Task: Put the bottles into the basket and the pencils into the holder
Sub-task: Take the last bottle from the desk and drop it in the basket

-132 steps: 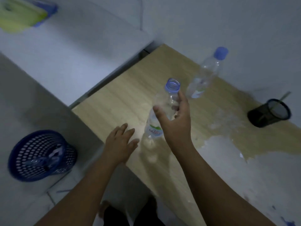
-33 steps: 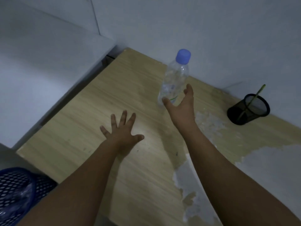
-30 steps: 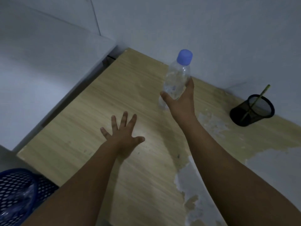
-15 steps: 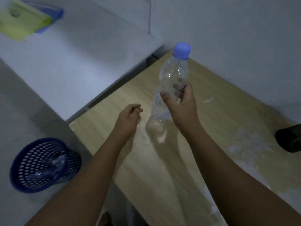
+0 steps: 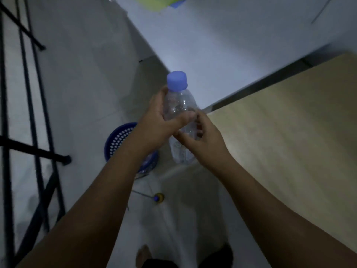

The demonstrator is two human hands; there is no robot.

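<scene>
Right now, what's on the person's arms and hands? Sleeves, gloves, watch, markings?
Nothing worn. The left hand and the right hand are bare, no gloves, and no rings show. Both forearms are uncovered to the frame edge: no sleeves, watch, bands or markings visible. Dim light limits fine detail.

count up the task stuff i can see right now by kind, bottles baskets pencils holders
bottles: 1, the clear bottle with a blue cap, held by the left hand and right hand
baskets: 1, the blue basket on the floor
pencils: 0
holders: 0
total: 2
</scene>
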